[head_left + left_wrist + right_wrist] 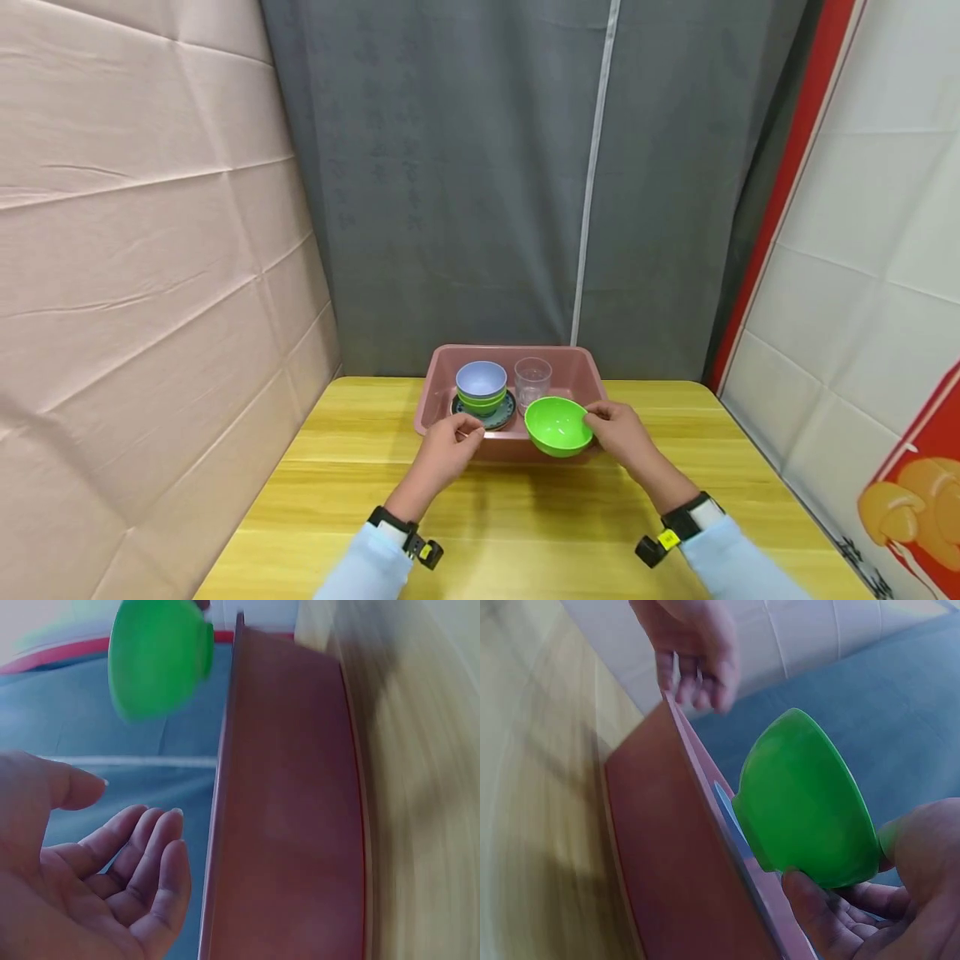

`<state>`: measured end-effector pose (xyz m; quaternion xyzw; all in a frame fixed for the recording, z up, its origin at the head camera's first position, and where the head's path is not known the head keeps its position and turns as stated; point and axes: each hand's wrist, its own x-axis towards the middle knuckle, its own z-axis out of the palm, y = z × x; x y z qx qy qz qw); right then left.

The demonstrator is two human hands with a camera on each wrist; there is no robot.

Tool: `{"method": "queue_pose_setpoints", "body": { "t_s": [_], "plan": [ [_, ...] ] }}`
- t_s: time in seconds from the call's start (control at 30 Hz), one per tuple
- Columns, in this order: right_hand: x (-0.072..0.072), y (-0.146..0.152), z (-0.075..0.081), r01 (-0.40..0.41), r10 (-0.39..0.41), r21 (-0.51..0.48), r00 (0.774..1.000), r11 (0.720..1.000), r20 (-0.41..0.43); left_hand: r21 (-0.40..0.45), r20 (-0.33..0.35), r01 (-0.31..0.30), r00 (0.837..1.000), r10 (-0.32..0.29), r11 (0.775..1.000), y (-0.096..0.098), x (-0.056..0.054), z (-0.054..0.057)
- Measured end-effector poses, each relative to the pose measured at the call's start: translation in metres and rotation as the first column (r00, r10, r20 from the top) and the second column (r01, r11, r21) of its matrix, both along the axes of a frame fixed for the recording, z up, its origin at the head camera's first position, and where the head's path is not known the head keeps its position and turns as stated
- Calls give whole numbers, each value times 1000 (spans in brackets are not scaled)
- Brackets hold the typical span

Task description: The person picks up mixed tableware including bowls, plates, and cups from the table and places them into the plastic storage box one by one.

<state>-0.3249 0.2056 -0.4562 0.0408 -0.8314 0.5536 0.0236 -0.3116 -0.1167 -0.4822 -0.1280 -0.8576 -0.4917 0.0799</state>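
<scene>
My right hand (621,429) pinches the right rim of a bright green bowl (557,427), which is held above the front edge of a pink basin (442,367). In the right wrist view the thumb and fingers grip the green bowl (802,802) by its side. My left hand (447,450) is over the basin's front left edge, fingers loosely bent with nothing between them, as the left wrist view of the hand (112,877) also shows. Inside the basin a blue bowl (482,377) sits on green bowls (482,403), above a dark patterned plate (504,414).
A clear glass cup (532,379) stands in the basin, right of the stacked bowls. The basin rests at the back of a yellow wood-grain table (360,500). Behind the table hangs a grey curtain (450,183), with pale fabric walls (150,275) at the sides.
</scene>
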Motion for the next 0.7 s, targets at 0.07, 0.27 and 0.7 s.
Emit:
{"method": "queue_pose_setpoints", "body": {
  "t_s": [0.07, 0.27, 0.7],
  "plan": [
    [0, -9, -2, -3, 3, -3, 1000, 1000, -6, 58, 28, 36, 999, -38, 998, 10, -1, 1],
    [3, -31, -9, -26, 26, -83, 1000, 996, -10, 220, 103, 77, 990, -101, 972, 27, 1, 4],
    [7, -49, -18, -23, 22, -140, 1000, 990, -5, 373, 184, -17, 981, -56, 928, 38, 6, 4]
  ]
}}
